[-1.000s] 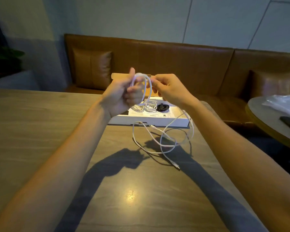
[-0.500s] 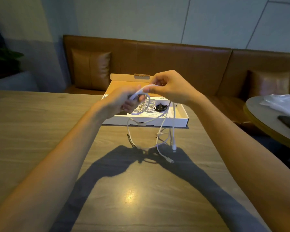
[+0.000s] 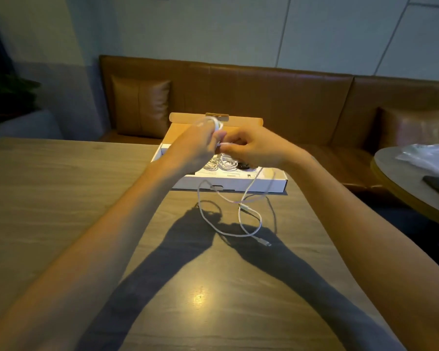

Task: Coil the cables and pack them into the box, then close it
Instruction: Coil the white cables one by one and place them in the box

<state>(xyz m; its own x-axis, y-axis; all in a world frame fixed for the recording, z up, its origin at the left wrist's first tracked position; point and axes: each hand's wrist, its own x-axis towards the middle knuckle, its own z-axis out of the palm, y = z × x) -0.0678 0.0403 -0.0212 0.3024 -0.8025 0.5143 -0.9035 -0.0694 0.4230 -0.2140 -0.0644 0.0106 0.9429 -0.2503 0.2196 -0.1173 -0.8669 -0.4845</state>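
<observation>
Head view, change: against half a second earlier, the right hand (image 3: 254, 148) had dropped from above to level with the left hand (image 3: 198, 145), and a fresh loop of the white cable (image 3: 249, 216) sat over the left hand's top.
Meaning for the task: judged as one more turn laid on the coil; a long loose tail remained, so coiling was unfinished and packing not yet due.
Left hand: fingers curled round the gathered loops, held above the open box (image 3: 276, 183).
Right hand: pinching the cable just beside the left, fingertips nearly meeting it.
Cable position: raised coil over the box; the tail dropped past the box's front wall and lay in slack curves on the bench (image 3: 61, 198).
Cable axis: the tail ran roughly far to near; its free plug (image 3: 265, 243) pointed toward the person and rightward.
Coil plane: blurred, could not tell.
Box contents: other coiled cables (image 3: 223, 163) already lay inside; lid (image 3: 246, 121) stood open.
</observation>
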